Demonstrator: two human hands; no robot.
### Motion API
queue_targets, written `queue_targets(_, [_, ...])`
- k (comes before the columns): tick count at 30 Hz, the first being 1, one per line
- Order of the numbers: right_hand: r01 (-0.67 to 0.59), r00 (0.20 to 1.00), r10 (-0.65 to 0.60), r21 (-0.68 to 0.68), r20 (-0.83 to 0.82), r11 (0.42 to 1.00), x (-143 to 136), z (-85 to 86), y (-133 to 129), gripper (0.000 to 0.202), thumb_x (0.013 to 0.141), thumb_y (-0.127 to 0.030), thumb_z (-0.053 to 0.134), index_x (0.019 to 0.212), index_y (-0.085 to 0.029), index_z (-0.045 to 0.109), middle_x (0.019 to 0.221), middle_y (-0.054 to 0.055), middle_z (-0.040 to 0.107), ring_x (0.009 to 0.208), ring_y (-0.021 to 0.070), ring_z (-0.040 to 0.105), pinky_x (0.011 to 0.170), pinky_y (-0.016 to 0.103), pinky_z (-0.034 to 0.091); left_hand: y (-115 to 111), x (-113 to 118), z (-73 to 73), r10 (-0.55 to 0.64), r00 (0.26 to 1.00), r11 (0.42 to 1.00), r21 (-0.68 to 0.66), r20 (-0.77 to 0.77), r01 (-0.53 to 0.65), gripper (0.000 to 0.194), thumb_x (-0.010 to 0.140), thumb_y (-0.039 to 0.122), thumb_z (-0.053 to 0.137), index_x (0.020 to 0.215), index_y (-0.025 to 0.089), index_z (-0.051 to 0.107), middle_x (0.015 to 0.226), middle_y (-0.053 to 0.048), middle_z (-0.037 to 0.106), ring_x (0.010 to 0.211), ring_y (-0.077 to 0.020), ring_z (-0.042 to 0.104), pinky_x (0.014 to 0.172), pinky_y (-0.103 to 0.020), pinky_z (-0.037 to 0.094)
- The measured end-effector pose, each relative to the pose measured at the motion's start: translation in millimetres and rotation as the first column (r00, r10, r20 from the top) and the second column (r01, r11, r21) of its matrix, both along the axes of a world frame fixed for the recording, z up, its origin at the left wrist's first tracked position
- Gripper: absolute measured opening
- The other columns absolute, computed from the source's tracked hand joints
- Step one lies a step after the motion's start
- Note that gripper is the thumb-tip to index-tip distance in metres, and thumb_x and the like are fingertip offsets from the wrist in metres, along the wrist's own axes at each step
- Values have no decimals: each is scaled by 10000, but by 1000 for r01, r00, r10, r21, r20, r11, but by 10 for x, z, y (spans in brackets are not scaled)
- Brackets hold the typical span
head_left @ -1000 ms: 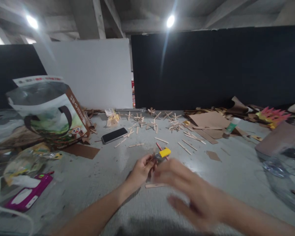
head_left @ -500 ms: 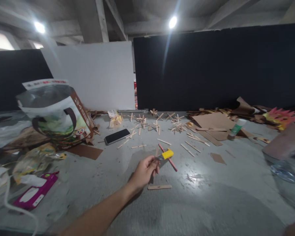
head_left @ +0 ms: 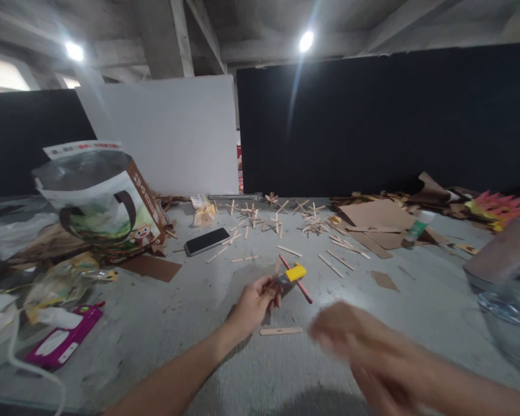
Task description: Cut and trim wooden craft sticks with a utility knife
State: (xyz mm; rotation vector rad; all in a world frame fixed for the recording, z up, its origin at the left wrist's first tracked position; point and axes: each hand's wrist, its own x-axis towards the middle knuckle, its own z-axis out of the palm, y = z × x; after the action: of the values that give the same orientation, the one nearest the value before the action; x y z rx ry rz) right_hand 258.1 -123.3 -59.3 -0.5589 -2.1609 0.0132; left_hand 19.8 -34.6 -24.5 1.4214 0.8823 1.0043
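Note:
Near the middle of the table, my left hand [head_left: 260, 294] is closed, its fingertips pinched on a small item with a yellow block-like end [head_left: 296, 273] and a greyish part beside the fingers. Its exact kind is unclear. A pale stick tip shows just above those fingers. A red pencil [head_left: 304, 290] lies slantwise under or behind the yellow end. My right hand [head_left: 351, 332], smeared by motion, is over the table at the right, and its fingers cannot be made out. Between the two hands a flat wooden craft stick [head_left: 281, 331] lies on the table.
Several crossed craft sticks [head_left: 276, 222] lie at the back. A black phone [head_left: 207, 241] is left of them. A large printed bag [head_left: 99, 202], a purple device [head_left: 65, 338] and crumpled plastic crowd the left. Cardboard [head_left: 377, 216] and a glue stick [head_left: 419, 226] are right.
My right hand has come in from the lower right corner toward the middle of the table. My left hand keeps its pinch in nearly the same place.

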Motion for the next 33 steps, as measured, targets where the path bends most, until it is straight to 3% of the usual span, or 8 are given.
queue_targets(2, [47, 999, -48, -43, -25, 998, -55, 233, 520, 472, 1021, -222, 525, 1480, -333, 508, 1259, 107, 663, 1127, 274, 668, 926, 467, 602, 9, 2, -1, -4, 1000, 1000, 10, 12, 4, 482, 875, 663, 631, 822, 186, 587, 648, 21, 562, 569, -114, 473, 558, -249, 346])
queue_targets(4, [86, 995, -91, -97, -51, 992, -132, 361, 893, 507, 1013, -258, 555, 1507, -258, 438, 1272, 148, 646, 1149, 288, 653, 958, 488, 579, 15, 1, -3, -21, 1000, 1000, 17, 8, 21, 497, 876, 681, 625, 826, 189, 581, 646, 23, 563, 559, -114, 473, 559, -251, 354])
queue_targets(7, [88, 994, -76, -193, 73, 977, -221, 372, 1121, 435, 1047, -336, 524, 1463, -225, 460, 1307, 173, 635, 1201, 298, 622, 975, 491, 562, 18, 1, -4, -35, 999, 999, 34, -2, 35, 514, 890, 700, 598, 820, 192, 574, 636, 25, 557, 536, -109, 449, 554, -254, 348])
queue_targets(11, [60, 984, -21, -219, 175, 974, -221, 279, 1139, 342, 1093, -307, 395, 1375, -246, 580, 1230, 155, 670, 1170, 283, 615, 984, 477, 541, 8, 9, 23, -65, 998, 997, 51, -16, 66, 512, 907, 695, 579, 808, 193, 573, 640, 23, 561, 549, -115, 454, 566, -257, 354])
queue_targets(19, [-29, 995, 55, -269, 88, 963, -182, 260, 1171, 344, 1099, -259, 387, 1325, -211, 642, 1092, 129, 637, 1008, 217, 643, 860, 340, 558, -6, 11, 66, -53, 997, 997, 48, -59, 56, 523, 889, 692, 597, 734, 194, 571, 636, 11, 570, 548, -113, 438, 566, -261, 334])
queue_targets(25, [-56, 997, 65, -198, 41, 979, -197, 262, 1166, 351, 1091, -241, 396, 1335, -225, 648, 1045, 118, 637, 1001, 224, 631, 864, 370, 562, 5, 17, 78, -68, 995, 997, 43, -67, 71, 597, 827, 776, 615, 747, 185, 601, 601, 20, 528, 528, -105, 397, 535, -260, 295])
queue_targets(33, [-64, 997, 71, -258, 18, 964, -163, 268, 1179, 376, 1100, -287, 389, 1373, -226, 640, 1075, 124, 631, 975, 213, 641, 847, 354, 564, -38, 6, 104, -52, 998, 998, 38, 25, 51, 557, 860, 730, 633, 766, 182, 604, 637, 10, 557, 576, -116, 467, 573, -248, 371])
